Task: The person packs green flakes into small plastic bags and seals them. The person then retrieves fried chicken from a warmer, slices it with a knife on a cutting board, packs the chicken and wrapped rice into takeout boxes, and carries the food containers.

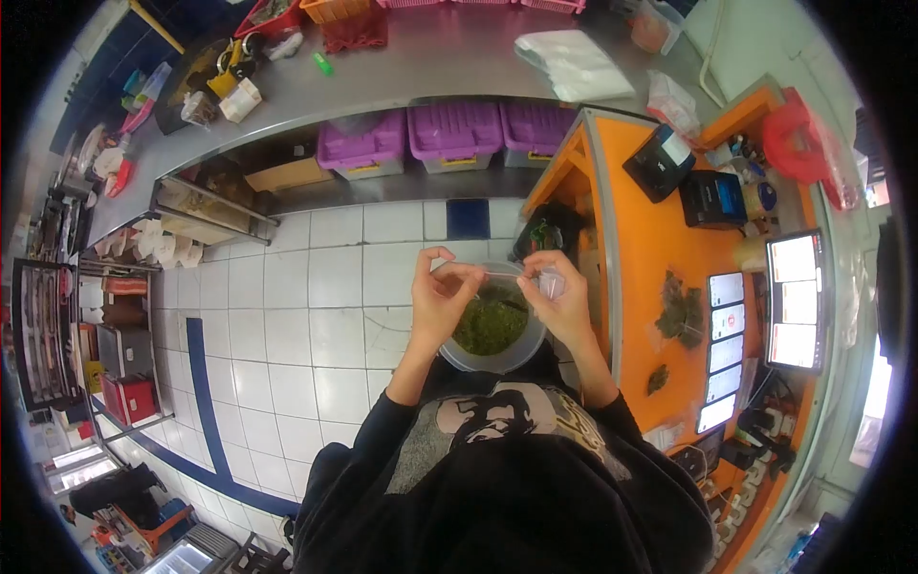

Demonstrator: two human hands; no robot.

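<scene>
My left hand [444, 298] and my right hand [560, 298] are raised in front of my body, each with thumb and fingers pinched. Between them they stretch the edge of a small clear plastic bag [502, 275], which has a thin reddish line along it. The bag's lower part is hard to make out. Directly below is a round translucent tub [488, 363] holding a chopped or mushy green food [490, 330]. A dark utensil-like shape [513, 298] shows in the tub, partly hidden by my right hand.
An orange desk [636, 249] at my right holds two black card machines [712, 199], several phones [725, 349] and a monitor [794, 301]. Ahead runs a steel counter [430, 67] with white plastic bags [574, 65]; purple-lidded bins [454, 134] stand beneath. White floor tiles [335, 277] lie left.
</scene>
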